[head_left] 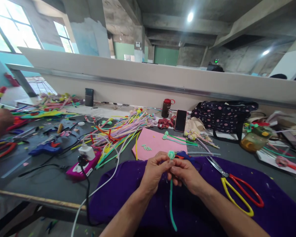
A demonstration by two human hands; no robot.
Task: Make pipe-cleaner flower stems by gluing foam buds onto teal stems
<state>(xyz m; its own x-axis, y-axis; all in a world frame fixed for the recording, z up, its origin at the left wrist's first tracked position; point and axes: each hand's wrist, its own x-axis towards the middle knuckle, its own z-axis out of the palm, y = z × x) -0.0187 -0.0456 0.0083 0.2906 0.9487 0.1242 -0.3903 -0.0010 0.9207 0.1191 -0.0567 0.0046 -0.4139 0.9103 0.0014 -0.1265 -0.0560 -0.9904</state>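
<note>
Both hands meet above a purple cloth, fingers closed around a mint-green pipe-cleaner flower. Its small rounded head shows above the fingertips, and a green stem hangs below them. My left hand pinches the flower from one side. On the other side, my right hand has thumb and fingers pressed together just under the head. A blue glue gun lies behind my right hand, partly hidden. Scissors with one red and one yellow handle rest on the cloth to the right.
Cut green pieces lie on a pink sheet. Beside it spread many pipe cleaners. A magenta power strip trails cables. At far left is another person's hand. A phone, bottle and bag stand behind.
</note>
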